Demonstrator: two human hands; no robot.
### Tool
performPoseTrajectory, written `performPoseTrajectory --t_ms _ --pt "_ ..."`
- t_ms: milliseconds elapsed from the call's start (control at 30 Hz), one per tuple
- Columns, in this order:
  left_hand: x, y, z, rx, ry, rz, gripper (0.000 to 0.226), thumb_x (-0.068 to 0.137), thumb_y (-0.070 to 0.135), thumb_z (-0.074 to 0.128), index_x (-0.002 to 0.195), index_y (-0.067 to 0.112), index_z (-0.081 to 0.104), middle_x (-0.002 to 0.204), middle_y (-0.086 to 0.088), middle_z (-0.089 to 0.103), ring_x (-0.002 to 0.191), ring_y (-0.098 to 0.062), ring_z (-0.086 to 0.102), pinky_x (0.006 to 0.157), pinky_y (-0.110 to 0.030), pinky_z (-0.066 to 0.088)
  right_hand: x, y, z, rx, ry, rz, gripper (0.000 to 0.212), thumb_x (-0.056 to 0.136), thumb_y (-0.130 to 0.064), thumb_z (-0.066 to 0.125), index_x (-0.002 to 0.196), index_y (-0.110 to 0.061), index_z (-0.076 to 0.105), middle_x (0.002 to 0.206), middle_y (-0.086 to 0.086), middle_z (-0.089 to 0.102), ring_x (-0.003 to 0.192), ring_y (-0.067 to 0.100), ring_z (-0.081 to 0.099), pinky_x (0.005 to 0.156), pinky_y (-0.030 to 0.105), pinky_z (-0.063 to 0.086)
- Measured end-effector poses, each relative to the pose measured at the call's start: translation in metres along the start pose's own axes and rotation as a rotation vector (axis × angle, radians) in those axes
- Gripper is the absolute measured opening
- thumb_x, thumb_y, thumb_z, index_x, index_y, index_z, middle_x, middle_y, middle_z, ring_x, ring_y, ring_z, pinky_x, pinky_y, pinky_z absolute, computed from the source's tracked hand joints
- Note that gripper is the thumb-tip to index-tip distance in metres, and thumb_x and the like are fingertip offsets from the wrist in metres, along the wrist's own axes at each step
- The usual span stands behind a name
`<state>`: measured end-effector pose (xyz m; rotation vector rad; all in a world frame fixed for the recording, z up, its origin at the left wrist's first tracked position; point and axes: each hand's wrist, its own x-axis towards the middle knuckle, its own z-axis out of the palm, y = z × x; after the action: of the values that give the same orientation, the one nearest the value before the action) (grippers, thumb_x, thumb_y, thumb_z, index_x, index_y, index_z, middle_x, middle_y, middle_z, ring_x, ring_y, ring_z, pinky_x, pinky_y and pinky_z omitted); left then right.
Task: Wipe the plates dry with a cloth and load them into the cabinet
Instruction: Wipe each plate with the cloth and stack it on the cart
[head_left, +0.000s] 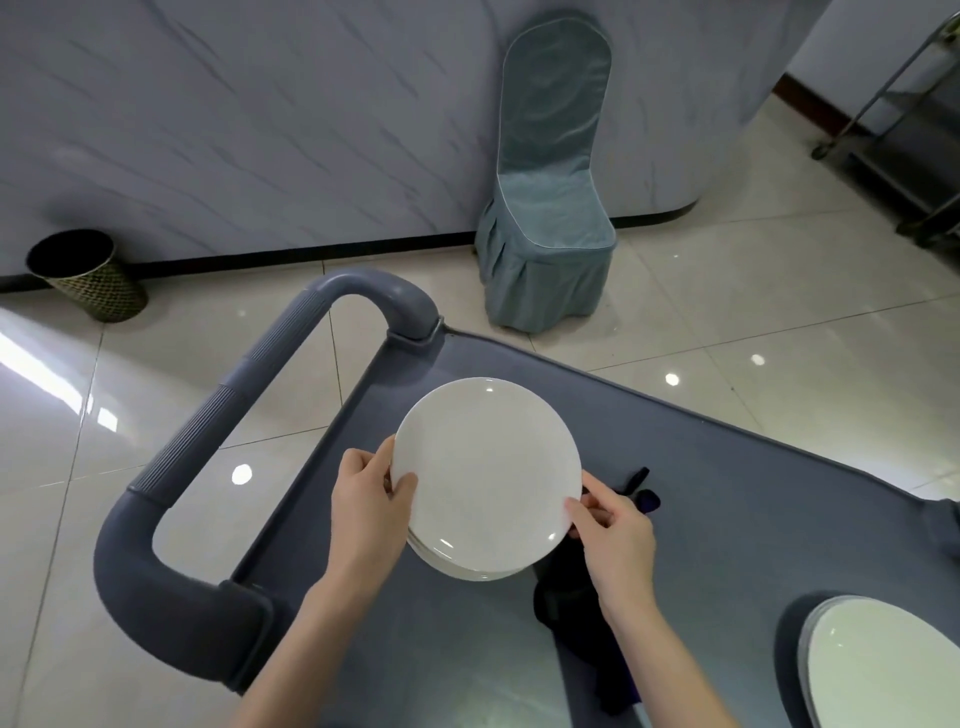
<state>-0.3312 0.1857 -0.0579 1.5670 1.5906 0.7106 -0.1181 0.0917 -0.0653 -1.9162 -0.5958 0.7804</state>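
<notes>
A round white plate (485, 467) is tilted up above a low stack of white plates (467, 569) on the grey cart top (727, 499). My left hand (371, 506) grips the plate's left rim, thumb on its face. My right hand (613, 540) pinches its lower right rim. A dark cloth (563, 597) lies on the cart under and behind my right hand, partly hidden by it. A second stack of white plates (888, 660) sits at the cart's lower right corner, cut off by the frame edge.
The cart's grey U-shaped handle (208, 441) sticks out to the left over a glossy tiled floor. A covered teal chair (545, 208) stands by the marbled wall. A dark wastebasket (85, 275) is at far left, a metal rack (909, 130) at far right.
</notes>
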Motion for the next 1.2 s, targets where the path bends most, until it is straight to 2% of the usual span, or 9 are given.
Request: performPoseTrajectory --t_ms 67,333,467,567,733,833,967,1133,1200 --pt "-0.002 0.0 0.001 0.056 0.013 0.019 0.032 0.09 0.01 0.058 0.115 0.03 0.063 0.09 0.007 0.041 0.08 -0.006 0.047 0.067 -0.008 0.033 0.001 -0.001 -0.002 -0.043 -0.009 -0.031 0.037 0.09 -0.009 0.068 0.118 -0.033 0.073 0.092 0.002 0.062 0.083 0.014 0.063 0.085 0.023 0.048" --pt "-0.006 0.002 0.001 0.227 0.021 0.033 0.038 0.093 0.018 0.058 0.13 0.027 0.055 0.097 0.006 0.035 0.087 -0.014 0.046 0.08 -0.025 0.038 0.002 -0.004 -0.016 -0.073 -0.135 -0.042 0.036 0.091 -0.011 0.068 0.117 -0.037 0.069 0.089 0.006 0.06 0.07 0.018 0.063 0.073 0.019 0.049" --pt "-0.011 0.013 0.006 0.314 0.101 0.007 0.051 0.094 0.022 0.059 0.144 0.02 0.046 0.117 -0.003 0.041 0.111 -0.023 0.043 0.084 -0.032 0.039 -0.001 -0.007 -0.035 -0.145 -0.109 -0.143 0.029 0.091 -0.013 0.07 0.119 -0.023 0.071 0.089 -0.002 0.06 0.074 0.01 0.061 0.082 0.027 0.055" --pt "-0.027 0.034 0.022 0.339 0.164 0.168 0.044 0.092 0.015 0.062 0.136 0.015 0.055 0.118 -0.005 0.048 0.112 -0.025 0.043 0.08 -0.033 0.041 -0.002 -0.007 -0.066 -0.302 -0.109 -0.276 0.028 0.094 -0.019 0.067 0.121 -0.023 0.069 0.091 -0.012 0.057 0.08 0.003 0.058 0.077 0.011 0.047" --pt "-0.069 0.081 0.091 0.333 -0.039 0.559 0.03 0.089 0.008 0.068 0.119 0.008 0.068 0.105 -0.004 0.059 0.1 -0.025 0.057 0.082 -0.038 0.051 -0.008 0.014 -0.143 -0.642 -0.08 -0.425 0.036 0.1 -0.031 0.057 0.134 -0.02 0.061 0.108 -0.012 0.052 0.101 0.005 0.05 0.09 0.016 0.036" --pt "-0.1 0.108 0.141 0.351 -0.232 0.687 0.029 0.092 0.016 0.065 0.121 0.012 0.066 0.106 0.002 0.06 0.1 -0.02 0.057 0.086 -0.033 0.051 -0.015 0.035 -0.197 -0.839 -0.032 -0.395 0.04 0.098 -0.033 0.06 0.135 -0.02 0.06 0.121 -0.004 0.058 0.114 0.015 0.052 0.098 0.025 0.042" --pt "-0.136 0.132 0.196 0.36 -0.393 0.892 0.036 0.07 0.008 0.085 0.103 0.002 0.073 0.087 -0.007 0.065 0.076 -0.028 0.065 0.061 -0.034 0.056 -0.028 0.069 -0.267 -0.933 0.075 -0.263 0.045 0.085 -0.022 0.076 0.128 -0.015 0.066 0.124 0.005 0.061 0.112 0.031 0.059 0.095 0.041 0.049" --pt "-0.166 0.147 0.254 0.472 -0.492 1.105 0.054 0.051 0.023 0.094 0.097 0.002 0.075 0.083 -0.008 0.067 0.067 -0.028 0.066 0.05 -0.031 0.054 -0.044 0.106 -0.335 -1.053 0.14 -0.071 0.063 0.085 -0.037 0.071 0.143 -0.024 0.049 0.143 0.003 0.046 0.127 0.026 0.047 0.099 0.034 0.042" --pt "-0.175 0.149 0.272 0.573 -0.564 1.094 0.061 0.057 0.035 0.088 0.108 0.006 0.072 0.093 -0.006 0.067 0.078 -0.027 0.067 0.058 -0.031 0.054 -0.047 0.114 -0.353 -1.104 0.129 -0.015 0.067 0.086 -0.046 0.064 0.145 -0.029 0.039 0.146 -0.002 0.039 0.13 0.022 0.042 0.098 0.03 0.039"
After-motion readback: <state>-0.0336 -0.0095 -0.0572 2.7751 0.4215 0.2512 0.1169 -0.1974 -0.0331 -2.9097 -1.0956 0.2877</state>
